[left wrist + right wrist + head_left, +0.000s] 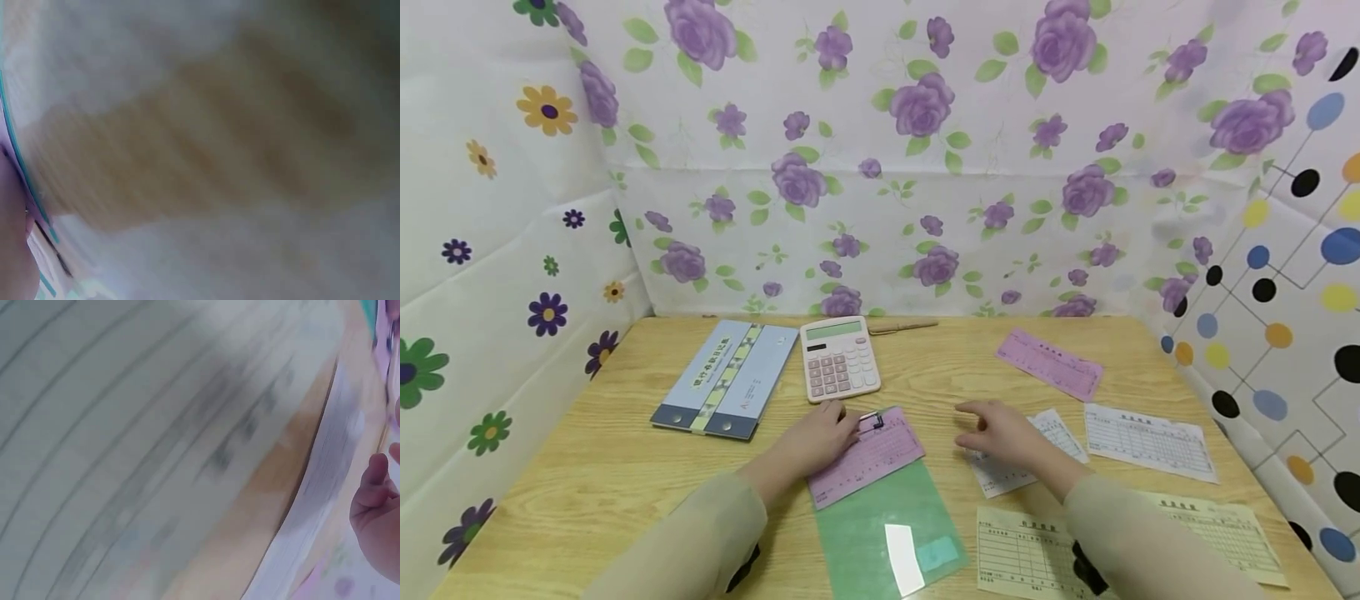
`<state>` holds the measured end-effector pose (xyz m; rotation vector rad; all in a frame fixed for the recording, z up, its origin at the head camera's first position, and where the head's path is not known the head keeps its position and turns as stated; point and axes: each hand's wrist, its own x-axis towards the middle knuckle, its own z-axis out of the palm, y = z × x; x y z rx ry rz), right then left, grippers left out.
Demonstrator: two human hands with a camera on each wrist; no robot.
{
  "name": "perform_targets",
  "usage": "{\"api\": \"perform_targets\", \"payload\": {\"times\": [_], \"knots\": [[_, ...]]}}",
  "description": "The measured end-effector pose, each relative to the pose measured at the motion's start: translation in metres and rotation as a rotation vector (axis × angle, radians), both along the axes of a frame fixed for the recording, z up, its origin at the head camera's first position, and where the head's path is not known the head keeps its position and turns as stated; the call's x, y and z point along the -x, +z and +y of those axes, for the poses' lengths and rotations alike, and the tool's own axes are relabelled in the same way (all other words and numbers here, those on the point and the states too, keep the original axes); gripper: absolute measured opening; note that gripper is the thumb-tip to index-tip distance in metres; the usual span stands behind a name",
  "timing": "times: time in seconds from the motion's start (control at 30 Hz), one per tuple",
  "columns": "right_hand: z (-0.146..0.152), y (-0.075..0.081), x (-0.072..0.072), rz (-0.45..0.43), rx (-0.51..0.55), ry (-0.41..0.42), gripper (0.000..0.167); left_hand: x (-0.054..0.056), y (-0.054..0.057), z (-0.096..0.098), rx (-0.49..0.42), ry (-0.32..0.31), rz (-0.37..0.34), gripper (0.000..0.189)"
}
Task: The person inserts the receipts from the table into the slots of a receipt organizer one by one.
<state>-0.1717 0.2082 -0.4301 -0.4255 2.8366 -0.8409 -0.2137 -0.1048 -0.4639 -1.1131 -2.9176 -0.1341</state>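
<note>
A transparent green clipboard (865,517) lies at the table's front middle, with a pink receipt slip (880,454) on its upper part, beneath the metal clip (877,419). My left hand (820,435) holds the clipboard at its upper left, fingers curled near the clip; part of the slip is hidden below it. In the left wrist view, only a bit of this hand (14,237) shows, at the edge. My right hand (1000,435) hovers over a small white slip (1063,435), index finger and thumb apart, holding nothing.
A white slip (1150,442) and a pink slip (1051,363) lie to the right. Two yellowish slips, one nearer (1018,550) and one farther right (1225,533), lie in front. A blue journal (730,375), calculator (841,358) and pen (904,327) are toward the back.
</note>
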Motion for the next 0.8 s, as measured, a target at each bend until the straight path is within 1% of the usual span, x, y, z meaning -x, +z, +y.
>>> {"api": "perform_targets", "payload": {"times": [0.07, 0.17, 0.27, 0.37, 0.5, 0.67, 0.8], "knots": [[0.016, 0.0, -0.001, 0.0, -0.015, -0.005, 0.055, -0.001, -0.003, -0.003, -0.025, 0.028, -0.006, 0.036], [0.04, 0.0, -0.004, 0.013, -0.044, -0.014, 0.056, -0.002, -0.006, -0.008, -0.063, 0.053, 0.002, 0.037], [0.062, 0.0, -0.006, 0.019, -0.07, -0.037, 0.057, -0.003, -0.007, -0.011, -0.082, 0.042, 0.034, 0.038], [0.083, 0.001, -0.009, 0.035, -0.097, -0.048, 0.057, -0.004, -0.005, -0.013, -0.091, 0.034, 0.047, 0.038], [0.105, 0.004, -0.013, 0.036, -0.125, -0.041, 0.056, -0.004, -0.006, -0.015, -0.093, 0.025, 0.063, 0.037], [0.124, 0.004, -0.015, 0.001, -0.123, -0.024, 0.053, -0.003, -0.008, -0.015, -0.087, 0.012, 0.083, 0.036], [0.132, 0.0, -0.016, -0.028, -0.124, -0.013, 0.052, -0.002, -0.009, -0.016, -0.091, 0.014, 0.068, 0.038]]}}
